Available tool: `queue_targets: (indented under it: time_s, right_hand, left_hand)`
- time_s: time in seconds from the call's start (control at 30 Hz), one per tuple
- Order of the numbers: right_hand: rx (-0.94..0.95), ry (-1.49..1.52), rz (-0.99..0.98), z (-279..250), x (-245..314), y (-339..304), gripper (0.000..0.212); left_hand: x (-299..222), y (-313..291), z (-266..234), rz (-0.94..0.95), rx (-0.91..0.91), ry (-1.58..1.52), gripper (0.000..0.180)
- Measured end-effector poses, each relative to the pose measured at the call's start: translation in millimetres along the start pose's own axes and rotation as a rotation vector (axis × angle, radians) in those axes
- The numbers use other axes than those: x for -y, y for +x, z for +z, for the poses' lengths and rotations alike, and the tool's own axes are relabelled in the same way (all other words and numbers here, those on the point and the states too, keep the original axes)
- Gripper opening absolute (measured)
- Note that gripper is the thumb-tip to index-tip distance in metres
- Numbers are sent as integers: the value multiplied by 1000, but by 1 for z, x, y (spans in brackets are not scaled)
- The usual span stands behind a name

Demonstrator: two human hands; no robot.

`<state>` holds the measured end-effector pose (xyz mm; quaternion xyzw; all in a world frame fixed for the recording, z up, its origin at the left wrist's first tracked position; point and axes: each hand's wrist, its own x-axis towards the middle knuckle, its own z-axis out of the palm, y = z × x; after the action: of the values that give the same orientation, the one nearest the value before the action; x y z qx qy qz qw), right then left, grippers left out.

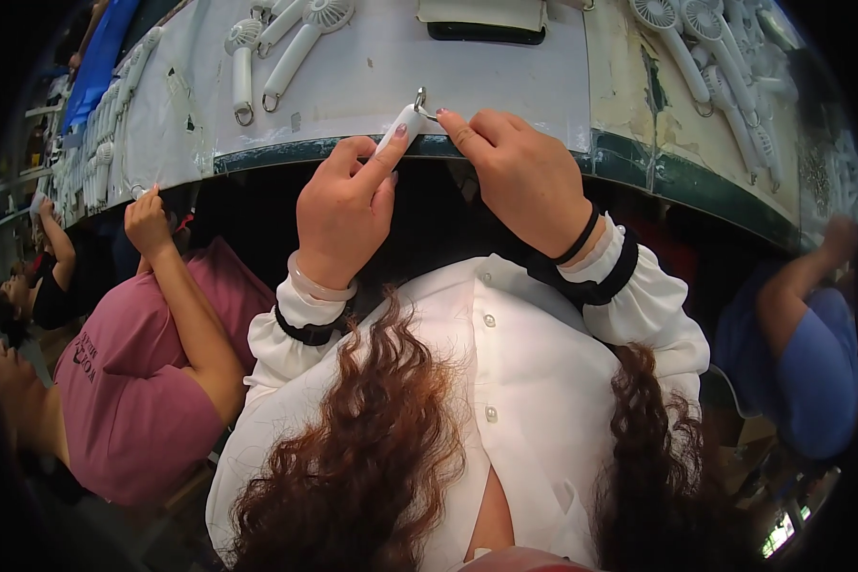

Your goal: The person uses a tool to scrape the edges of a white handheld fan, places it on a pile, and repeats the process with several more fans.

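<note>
At the near edge of the table, my left hand (346, 205) is closed round a white handle (402, 131), its thumb lying along the side. The handle matches those of the handheld fans on the table; any fan head is hidden by my hand. A small metal carabiner-like ring (420, 96) sticks up from the handle's far end. My right hand (534, 172) pinches the ring's right side between thumb and forefinger, its other fingers curled in.
Several white handheld fans (303, 59) with metal rings lie at the back left, and more fans (701, 43) are heaped at right. A dark box-like object (486, 30) sits at the back. Co-workers in a pink shirt (153, 362) and a blue shirt (815, 372) sit on either side.
</note>
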<state>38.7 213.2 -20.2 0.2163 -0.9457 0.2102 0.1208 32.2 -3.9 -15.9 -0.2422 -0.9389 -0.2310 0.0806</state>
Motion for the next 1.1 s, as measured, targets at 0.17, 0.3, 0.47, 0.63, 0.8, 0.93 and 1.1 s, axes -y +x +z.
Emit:
queue_targets:
  time_s: [0.17, 0.3, 0.47, 0.63, 0.8, 0.93, 1.1]
  right_hand:
    - [-101, -166, -76, 7, 0, -1, 52]
    - [-195, -221, -95, 12, -5, -3, 53]
    - [-215, -159, 3, 0, -18, 0, 53]
    - [-159, 43, 6, 7, -16, -4, 52]
    - [-128, 56, 0, 9, -14, -3, 50]
    - [-115, 60, -4, 10, -15, -2, 50]
    - [-101, 85, -10, 9, -17, 0, 50]
  left_hand:
    - [-1, 0, -1, -29, 12, -45, 49]
    - [-2, 0, 1, -39, 6, -56, 50]
    - [1, 0, 1, -53, 15, -51, 51]
    - [2, -3, 2, -45, 5, -68, 51]
    - [0, 0, 1, -57, 19, -67, 52]
    - [0, 0, 0, -59, 19, -71, 52]
    - [0, 1, -1, -51, 25, -70, 51]
